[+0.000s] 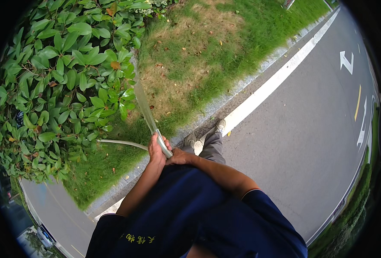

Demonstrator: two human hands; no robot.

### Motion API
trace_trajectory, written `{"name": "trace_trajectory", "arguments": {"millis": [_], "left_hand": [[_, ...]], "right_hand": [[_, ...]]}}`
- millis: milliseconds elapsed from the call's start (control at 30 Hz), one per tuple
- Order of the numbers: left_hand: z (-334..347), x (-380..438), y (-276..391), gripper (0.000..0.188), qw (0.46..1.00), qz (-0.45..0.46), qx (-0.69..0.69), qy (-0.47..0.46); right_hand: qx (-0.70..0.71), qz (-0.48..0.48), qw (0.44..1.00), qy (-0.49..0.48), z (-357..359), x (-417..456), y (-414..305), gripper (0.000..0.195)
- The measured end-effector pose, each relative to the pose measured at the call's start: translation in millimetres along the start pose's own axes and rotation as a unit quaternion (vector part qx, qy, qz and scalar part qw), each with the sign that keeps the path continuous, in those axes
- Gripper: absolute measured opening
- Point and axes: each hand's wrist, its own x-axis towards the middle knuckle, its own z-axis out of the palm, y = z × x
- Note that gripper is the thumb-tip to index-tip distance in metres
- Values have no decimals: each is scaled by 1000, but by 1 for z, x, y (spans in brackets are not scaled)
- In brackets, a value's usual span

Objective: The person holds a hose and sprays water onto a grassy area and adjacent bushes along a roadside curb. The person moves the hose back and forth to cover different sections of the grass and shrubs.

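Observation:
A clear hose runs through both hands in front of my waist. My left hand is wrapped around it near its mouth, with the thumb along the side. Just below, my right hand grips the hose too, partly overlapped by the shirt. From the mouth a sheet of water arcs up and away, reaching the edge of a leafy shrub. Another length of hose lies over the grass, going from the shrub towards my hands. Where the two lengths join is hidden behind my left hand.
Patchy grass with fallen leaves lies beyond the shrub. A stone kerb separates it from the asphalt road, which has a white edge line. My shoes are beside the kerb. A vehicle shows at lower left.

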Motion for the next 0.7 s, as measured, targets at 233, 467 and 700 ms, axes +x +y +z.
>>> {"name": "trace_trajectory", "arguments": {"millis": [233, 467, 700], "left_hand": [[2, -3, -2, 39, 999, -31, 14, 12], [15, -5, 3, 40, 998, -52, -27, 26], [12, -9, 0, 40, 998, -48, -41, -6]], "right_hand": [[15, 2, 1000, -22, 4, 7, 16, 49], [-2, -28, 998, 55, 11, 11, 28, 50], [-50, 61, 997, 8, -3, -1, -2, 59]]}}
